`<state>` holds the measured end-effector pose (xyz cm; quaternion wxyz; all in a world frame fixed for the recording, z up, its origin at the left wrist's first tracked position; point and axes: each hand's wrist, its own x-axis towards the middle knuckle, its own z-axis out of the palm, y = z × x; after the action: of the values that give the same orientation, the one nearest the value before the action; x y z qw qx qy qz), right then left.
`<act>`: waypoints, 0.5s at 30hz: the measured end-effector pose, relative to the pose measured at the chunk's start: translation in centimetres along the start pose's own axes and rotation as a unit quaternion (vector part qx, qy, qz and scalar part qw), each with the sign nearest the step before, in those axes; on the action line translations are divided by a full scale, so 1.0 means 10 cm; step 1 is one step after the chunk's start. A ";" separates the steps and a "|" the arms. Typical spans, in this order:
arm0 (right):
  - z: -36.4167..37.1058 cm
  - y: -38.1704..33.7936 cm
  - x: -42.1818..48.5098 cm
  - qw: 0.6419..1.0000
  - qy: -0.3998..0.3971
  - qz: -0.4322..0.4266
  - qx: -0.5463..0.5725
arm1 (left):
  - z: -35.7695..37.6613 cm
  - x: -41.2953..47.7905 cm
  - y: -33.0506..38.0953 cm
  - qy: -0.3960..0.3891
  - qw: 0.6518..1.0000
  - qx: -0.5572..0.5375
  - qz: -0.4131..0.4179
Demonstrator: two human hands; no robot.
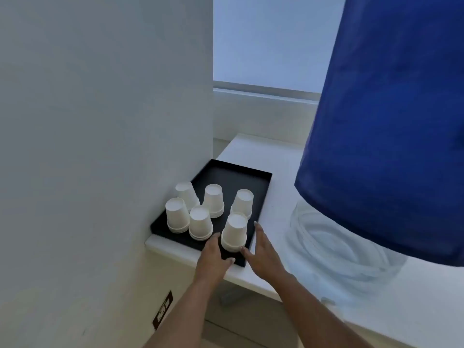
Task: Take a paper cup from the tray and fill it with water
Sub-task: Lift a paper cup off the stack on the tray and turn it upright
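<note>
1. Flanking the nearest stack of upturned paper cups, the left hand and right hand are spread, gripping nothing.
2. Six such stacks stand on the black tray, on the white table.

6 upturned stacks of paper cups sit on a black tray on the white bench. The left hand and right hand flank the nearest cup stack, fingers spread.
</note>
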<state>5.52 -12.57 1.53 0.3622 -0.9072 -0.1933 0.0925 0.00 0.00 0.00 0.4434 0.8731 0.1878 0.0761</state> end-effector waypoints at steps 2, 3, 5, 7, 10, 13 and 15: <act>0.07 0.08 0.13 0.999 0.010 0.015 0.027 | 0.08 0.10 -0.04 0.023 1.000 -0.018 -0.007; 0.11 0.11 0.18 0.999 0.008 0.025 0.032 | 0.11 0.13 -0.06 0.023 0.999 -0.019 -0.014; 0.17 0.16 0.28 0.998 0.005 0.038 0.049 | 0.15 0.23 -0.08 0.021 0.999 -0.017 -0.023; 0.25 0.22 0.37 0.997 0.004 0.032 0.066 | 0.23 0.31 -0.15 0.018 0.999 -0.017 -0.022; 0.32 0.29 0.47 0.994 0.018 0.010 0.107 | 0.30 0.38 -0.22 0.024 0.999 -0.027 -0.015; 0.40 0.29 0.55 0.990 0.027 -0.004 0.142 | 0.33 0.42 -0.25 0.042 0.999 -0.034 -0.006; 0.43 0.28 0.59 0.988 0.042 -0.002 0.150 | 0.34 0.44 -0.26 0.051 0.998 -0.028 0.000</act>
<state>10.33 -9.22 -3.67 0.5022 -0.8453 -0.1631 0.0814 4.44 0.59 -4.27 0.4575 0.8553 0.2083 0.1258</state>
